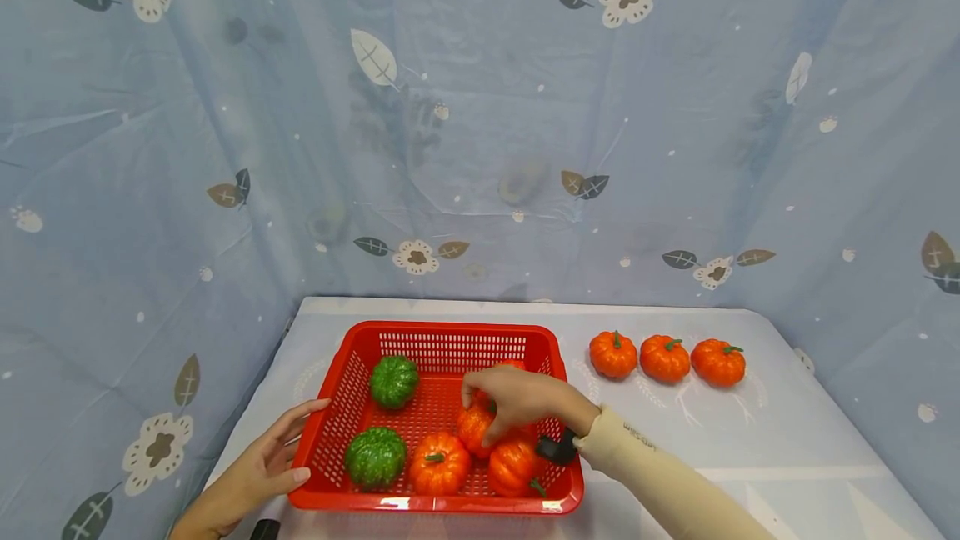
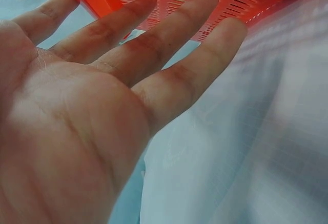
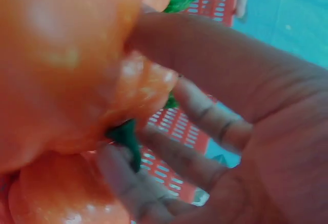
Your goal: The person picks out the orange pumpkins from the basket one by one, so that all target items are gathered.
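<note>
- Here, the right hand [image 1: 517,397] grips an orange pumpkin [image 1: 472,432] in the red basket [image 1: 435,505]
- The left hand [image 1: 258,469], fingers spread apart, touches the basket's left side

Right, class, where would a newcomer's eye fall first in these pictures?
Probably the bright red basket on the white table, with two green pumpkins towards its left end. In it, the right hand curls round an orange pumpkin, while the left hand touches the basket's left side. Three orange pumpkins stand in a row right of the basket.
</note>
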### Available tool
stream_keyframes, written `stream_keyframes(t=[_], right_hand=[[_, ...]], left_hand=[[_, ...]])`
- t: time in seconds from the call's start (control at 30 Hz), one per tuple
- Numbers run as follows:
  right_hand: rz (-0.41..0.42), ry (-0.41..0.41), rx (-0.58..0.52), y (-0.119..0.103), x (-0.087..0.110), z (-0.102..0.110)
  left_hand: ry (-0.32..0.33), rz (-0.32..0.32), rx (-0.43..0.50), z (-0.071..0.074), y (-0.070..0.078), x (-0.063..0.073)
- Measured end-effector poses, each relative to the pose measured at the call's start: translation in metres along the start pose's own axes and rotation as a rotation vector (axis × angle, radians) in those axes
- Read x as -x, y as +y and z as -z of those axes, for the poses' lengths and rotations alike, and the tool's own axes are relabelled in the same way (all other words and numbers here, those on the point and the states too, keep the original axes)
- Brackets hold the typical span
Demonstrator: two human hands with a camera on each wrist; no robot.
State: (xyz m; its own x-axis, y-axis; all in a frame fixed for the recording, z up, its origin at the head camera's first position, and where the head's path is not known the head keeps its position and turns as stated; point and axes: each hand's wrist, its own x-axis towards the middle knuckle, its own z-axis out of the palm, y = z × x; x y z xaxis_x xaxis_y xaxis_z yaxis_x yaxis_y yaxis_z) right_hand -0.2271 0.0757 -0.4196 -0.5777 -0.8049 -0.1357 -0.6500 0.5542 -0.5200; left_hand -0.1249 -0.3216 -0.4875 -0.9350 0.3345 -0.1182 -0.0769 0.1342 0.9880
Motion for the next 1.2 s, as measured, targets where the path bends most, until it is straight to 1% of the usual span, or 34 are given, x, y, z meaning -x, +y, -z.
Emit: stream_keyframes(t=[0.13, 0.2, 0.33, 0.43, 0.57, 0.73, 0.87, 1.0, 1.1, 1.2], right_hand=[[0.022, 0.035, 0.055, 0.002, -0.009, -0.004], [0.027, 0.045, 0.059, 0.003, -0.013, -0.007], [-0.005, 0.051, -0.009, 0.004, -0.018, -0.009], [-0.045, 0.049, -0.046, 0.005, -0.019, -0.009], [-0.068, 0.017, -0.024, 0.006, -0.019, -0.009], [-0.048, -0.004, 0.022, 0.008, -0.020, -0.009], [0.000, 0.020, 0.012, 0.009, -0.021, -0.009], [0.039, 0.065, -0.006, 0.009, -0.023, -0.009], [0.044, 0.100, 0.008, 0.008, -0.024, -0.009], [0.032, 0.138, 0.024, 0.007, -0.024, -0.009]], left_hand=[[0.003, 0.013, -0.006, -0.001, 0.000, 0.000], [0.006, 0.015, -0.008, -0.001, -0.001, -0.001], [0.008, 0.011, -0.003, -0.001, -0.001, -0.001], [0.000, 0.008, 0.001, 0.000, -0.001, -0.001], [-0.008, 0.011, 0.003, 0.001, -0.001, -0.001], [-0.005, 0.023, 0.010, 0.001, -0.002, -0.001], [0.001, 0.028, 0.006, 0.001, -0.003, 0.000], [-0.002, 0.024, 0.010, 0.002, -0.004, -0.001], [-0.009, 0.015, 0.013, 0.002, -0.004, -0.001], [-0.013, 0.016, 0.019, 0.002, -0.004, -0.001]])
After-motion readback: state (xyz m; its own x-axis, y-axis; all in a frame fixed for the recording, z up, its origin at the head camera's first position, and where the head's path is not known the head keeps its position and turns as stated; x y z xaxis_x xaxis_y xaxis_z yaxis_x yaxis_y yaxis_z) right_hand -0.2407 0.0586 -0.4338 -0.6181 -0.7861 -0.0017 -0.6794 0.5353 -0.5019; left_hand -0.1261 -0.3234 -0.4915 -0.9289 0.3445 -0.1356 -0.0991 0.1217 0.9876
